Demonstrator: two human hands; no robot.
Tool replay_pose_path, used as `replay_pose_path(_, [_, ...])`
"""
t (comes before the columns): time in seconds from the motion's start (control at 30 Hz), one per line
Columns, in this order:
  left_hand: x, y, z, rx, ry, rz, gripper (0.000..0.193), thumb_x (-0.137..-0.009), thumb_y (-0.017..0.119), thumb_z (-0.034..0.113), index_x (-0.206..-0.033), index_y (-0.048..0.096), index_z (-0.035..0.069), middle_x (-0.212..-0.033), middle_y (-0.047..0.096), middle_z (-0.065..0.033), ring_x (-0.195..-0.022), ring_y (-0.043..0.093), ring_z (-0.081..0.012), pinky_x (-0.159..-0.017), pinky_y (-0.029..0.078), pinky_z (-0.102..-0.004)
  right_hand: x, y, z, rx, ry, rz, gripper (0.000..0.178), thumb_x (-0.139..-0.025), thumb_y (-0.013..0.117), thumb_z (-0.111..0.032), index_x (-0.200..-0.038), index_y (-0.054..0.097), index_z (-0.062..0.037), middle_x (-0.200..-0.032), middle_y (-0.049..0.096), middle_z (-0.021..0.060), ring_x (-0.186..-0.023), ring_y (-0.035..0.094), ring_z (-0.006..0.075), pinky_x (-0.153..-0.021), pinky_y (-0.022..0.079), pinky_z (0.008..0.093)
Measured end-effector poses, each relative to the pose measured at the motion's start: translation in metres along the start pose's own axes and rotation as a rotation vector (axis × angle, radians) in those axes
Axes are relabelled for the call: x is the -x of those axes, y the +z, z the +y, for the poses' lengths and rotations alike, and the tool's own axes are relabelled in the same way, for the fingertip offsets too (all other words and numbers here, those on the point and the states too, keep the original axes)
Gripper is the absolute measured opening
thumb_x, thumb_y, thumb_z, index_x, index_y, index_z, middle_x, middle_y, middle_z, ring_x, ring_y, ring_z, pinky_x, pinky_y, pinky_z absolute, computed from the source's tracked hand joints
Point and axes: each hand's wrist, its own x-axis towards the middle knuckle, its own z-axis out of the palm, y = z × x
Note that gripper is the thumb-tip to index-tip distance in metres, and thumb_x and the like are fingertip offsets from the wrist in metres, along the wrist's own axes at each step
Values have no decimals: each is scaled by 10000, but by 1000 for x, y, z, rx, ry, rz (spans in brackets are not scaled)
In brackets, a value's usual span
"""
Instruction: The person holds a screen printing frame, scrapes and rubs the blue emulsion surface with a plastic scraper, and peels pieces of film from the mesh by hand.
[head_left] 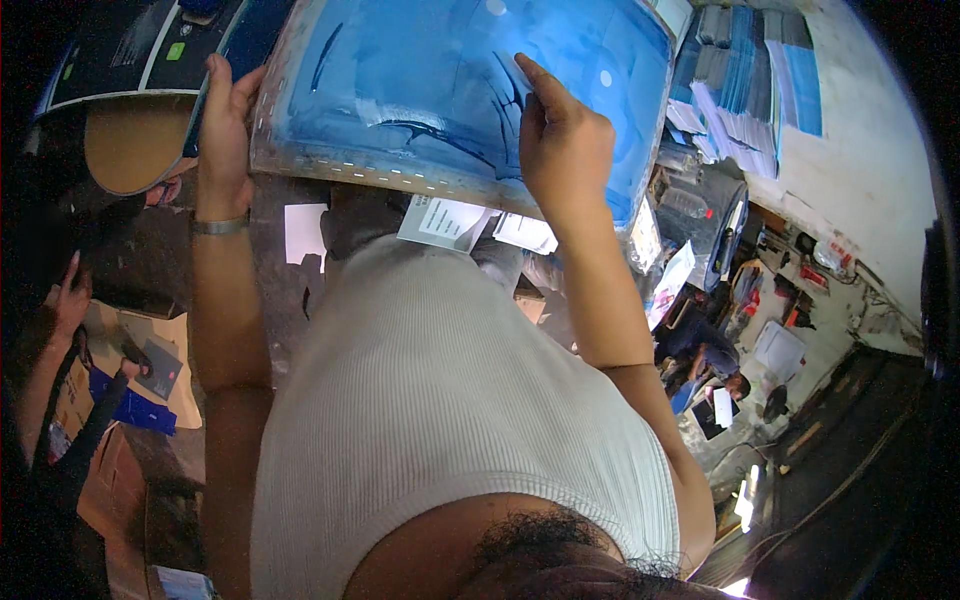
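A wide framed screen, like a screen-printing frame (pixel 330 115), lies in front of me, its face blue with dark wet-looking streaks. Pale staple-like marks run along its near edge. My right hand (pixel 568 150) is over the screen's right half, index finger stretched out with its tip at or just above the blue face. Its other fingers curl in, and nothing shows in them. Beside the frame's left edge is my left hand (pixel 228 140), thumb and finger apart and pointing up. Whether it touches the frame is unclear. A watch or bracelet (pixel 219 226) circles that wrist.
Dark printed sheets (pixel 125 55) and a brown rounded board (pixel 138 143) are at the far left. Stacked blue and white sheets (pixel 735 80) stand far right. Another person's hand (pixel 68 300) shows at left near cardboard (pixel 180 350); a second person (pixel 705 350) bends at right.
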Motion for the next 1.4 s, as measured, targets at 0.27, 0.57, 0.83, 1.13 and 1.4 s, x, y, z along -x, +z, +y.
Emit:
replay_pose_path(0.27, [-2, 0, 1, 45, -17, -70, 876, -980, 250, 705, -1329, 539, -45, -1217, 640, -154, -1132, 603, -217, -999, 458, -352, 7, 11, -7, -79, -63, -24, 360, -845, 628, -42, -1176, 703, -161, -743, 674, 182, -623, 657, 350, -592, 523, 410])
replay_pose_path(0.57, [0, -2, -2, 39, -12, -47, 881, -977, 260, 708, -1346, 524, -47, -1235, 628, -165, -1158, 587, -225, -1002, 452, -345, 3, 10, -14, -72, -33, -62, 346, -840, 627, -41, -1154, 716, -155, -744, 675, 191, -613, 654, 353, -604, 527, 406])
replay_pose_path(0.83, [-2, -4, -5, 23, 38, -82, 882, -974, 276, 707, -1357, 512, -51, -1271, 610, -182, -1178, 575, -244, -1033, 417, -349, -20, 27, -22, 6, -88, -58, 336, -832, 615, -53, -1138, 720, -142, -709, 657, 203, -607, 648, 371, -591, 525, 438])
replay_pose_path(1.13, [-1, -5, -5, 10, 38, -50, 922, -952, 291, 737, -1362, 499, -63, -1270, 604, -204, -1193, 569, -248, -1030, 426, -358, -28, 27, -27, 89, -68, -56, 316, -832, 617, -69, -1118, 729, -142, -727, 664, 208, -618, 650, 390, -611, 532, 457])
replay_pose_path(1.4, [-9, -11, -11, 56, 45, -116, 910, -946, 313, 742, -1347, 515, -49, -1248, 615, -191, -1170, 581, -239, -1004, 446, -350, -35, 18, -25, -28, -52, 9, 314, -833, 627, -79, -1120, 732, -147, -735, 664, 214, -645, 655, 396, -633, 534, 457])
